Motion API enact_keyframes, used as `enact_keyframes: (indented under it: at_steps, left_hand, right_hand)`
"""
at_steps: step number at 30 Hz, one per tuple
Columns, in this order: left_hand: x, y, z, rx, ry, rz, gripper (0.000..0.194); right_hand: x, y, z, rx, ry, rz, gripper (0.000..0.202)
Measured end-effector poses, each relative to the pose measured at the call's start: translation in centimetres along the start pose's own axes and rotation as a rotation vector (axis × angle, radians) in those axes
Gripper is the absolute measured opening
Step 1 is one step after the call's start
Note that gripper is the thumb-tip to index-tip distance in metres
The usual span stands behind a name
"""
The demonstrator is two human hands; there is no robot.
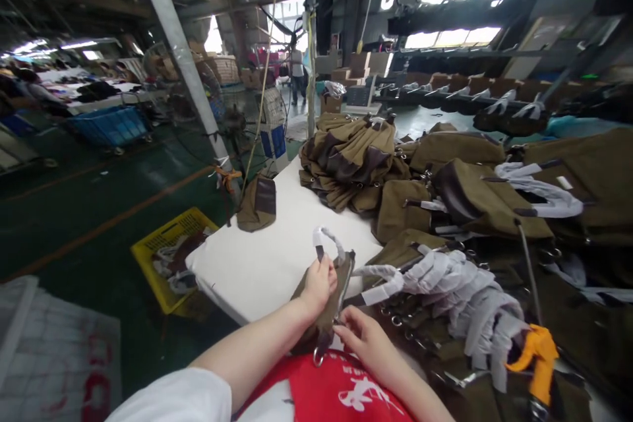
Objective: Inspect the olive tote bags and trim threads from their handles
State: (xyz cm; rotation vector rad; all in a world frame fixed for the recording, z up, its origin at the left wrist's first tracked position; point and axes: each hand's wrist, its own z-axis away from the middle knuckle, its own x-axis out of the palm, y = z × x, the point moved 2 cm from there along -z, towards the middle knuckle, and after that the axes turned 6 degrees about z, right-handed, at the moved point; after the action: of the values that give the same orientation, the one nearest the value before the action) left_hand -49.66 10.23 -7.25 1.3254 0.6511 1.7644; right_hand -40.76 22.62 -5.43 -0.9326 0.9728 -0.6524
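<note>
My left hand (319,283) grips the top edge of an olive canvas bag (321,320) that stands upright against my red apron, close to its paper-wrapped handle (329,241). My right hand (363,336) pinches the bag's lower side near a metal ring (318,360). A second wrapped handle (380,280) stretches to the right from the bag. The bag sits at the near edge of a white table (267,257).
Piles of olive-and-brown bags (351,161) and a row of wrapped handles (469,297) cover the table's right side. An orange tool (537,353) hangs at the lower right. A lone bag (258,204) lies at the table's far left; a yellow crate (171,257) stands on the floor.
</note>
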Motion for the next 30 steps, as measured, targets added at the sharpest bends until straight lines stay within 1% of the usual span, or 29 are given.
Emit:
enact_keyframes:
  at_steps: [2,3,5,7,8,10,11,12,14,18,20,21,23,24,25,26,28,30]
  left_hand:
    - [-0.8,-0.1,0.3,-0.061,0.031,0.098,0.060]
    - [-1.1,-0.3,0.6,-0.092,0.047,0.128,0.061]
    - [-1.5,-1.0,1.1,-0.163,0.067,0.160,0.061]
    - [-1.6,-1.8,1.9,-0.215,0.050,0.140,0.061]
    - [-1.6,-2.2,2.3,-0.229,0.035,0.122,0.061]
    - [-1.5,-2.6,3.1,-0.234,0.009,0.086,0.063]
    - [-1.3,-2.7,3.5,-0.231,-0.005,0.071,0.064]
    - [-1.2,-2.6,3.8,-0.225,-0.015,0.060,0.066]
    - [-0.8,-2.3,4.5,-0.215,-0.035,0.045,0.071]
    - [-0.3,-1.1,5.9,-0.188,-0.095,0.041,0.074]
    - [-0.3,-0.4,6.4,-0.154,-0.122,0.041,0.072]
    - [-0.4,-0.1,6.6,-0.137,-0.126,0.044,0.070]
    - [-0.6,0.3,6.9,-0.105,-0.120,0.053,0.067]
    - [-0.8,0.4,7.0,-0.095,-0.114,0.056,0.066]
    - [-1.0,0.5,7.0,-0.090,-0.107,0.057,0.065]
    - [-1.2,0.5,7.1,-0.084,-0.096,0.054,0.064]
    - [-1.4,0.4,7.2,-0.076,-0.076,0.039,0.063]
    - [-1.4,0.5,7.5,-0.044,-0.055,-0.020,0.061]
  right_hand:
    - [0.4,-0.9,0.3,-0.010,-0.059,-0.012,0.030]
    - [0.4,-1.4,0.5,-0.033,-0.056,0.073,0.031]
    - [0.5,-2.8,1.4,-0.086,-0.027,0.408,0.033]
    - [0.5,-4.2,2.4,-0.112,-0.056,0.750,0.036]
    - [0.5,-4.7,2.9,-0.102,-0.084,0.862,0.038]
    - [0.2,-5.4,3.5,-0.066,-0.120,0.948,0.039]
    - [-0.2,-5.4,3.4,-0.038,-0.109,0.951,0.038]
    - [-0.8,-5.1,3.1,-0.001,-0.082,0.947,0.036]
    - [-2.6,-3.5,1.6,0.097,-0.011,0.948,0.035]
    - [-7.3,1.7,-2.7,0.332,0.109,0.970,0.036]
    - [-8.9,3.3,-3.9,0.392,0.169,0.964,0.035]
    - [-9.3,3.6,-4.0,0.398,0.207,0.963,0.035]
    - [-9.1,3.1,-3.4,0.348,0.294,0.959,0.035]
    - [-8.6,2.5,-2.7,0.290,0.324,0.951,0.033]
    - [-7.9,1.9,-1.9,0.212,0.328,0.937,0.030]
    - [-7.1,1.2,-1.1,0.116,0.294,0.911,0.028]
    - [-5.1,0.3,0.2,-0.098,0.148,0.827,0.032]
    - [-3.5,0.1,0.9,-0.248,0.020,0.743,0.031]
